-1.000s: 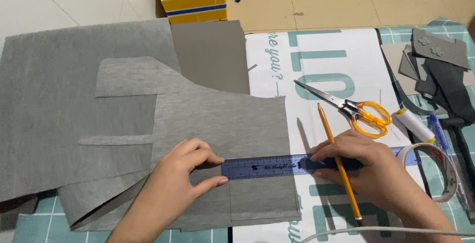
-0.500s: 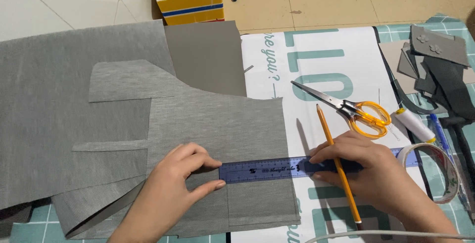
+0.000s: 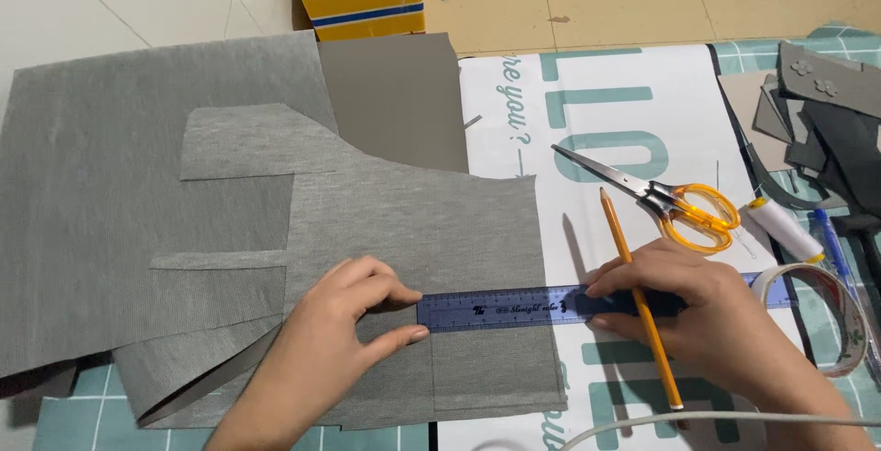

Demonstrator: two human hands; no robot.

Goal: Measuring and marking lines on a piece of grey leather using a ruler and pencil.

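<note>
The left hand (image 3: 344,332) rests flat-fingered on the grey fabric piece (image 3: 413,231), thumb and forefinger spread around the left end of the blue ruler (image 3: 514,308) and pressing there; it is open, gripping nothing. The right hand (image 3: 684,309) is closed around an orange pencil (image 3: 640,297), which runs slantwise between its fingers, while its fingertips bear down on the ruler's right part.

Compared with the views from a second and half a second ago, very little has changed: both hands keep the same poses on the ruler, and the ruler lies across the same lower stretch of the fabric (the small shifts of everything in view look like head movement, not movement of the things). I judge from this that the ruler is being held steady in one place rather than slid along.

The fabric piece is a light grey knit, cut with a curved notch at its upper edge and straight right and lower edges; it lies flat on a larger grey cloth (image 3: 92,185) and partly over a white printed sheet (image 3: 642,111). A faint vertical line shows below the ruler's left end. Orange-handled scissors (image 3: 679,203) lie just above the right hand, a tape roll (image 3: 840,309) to its right.
</note>
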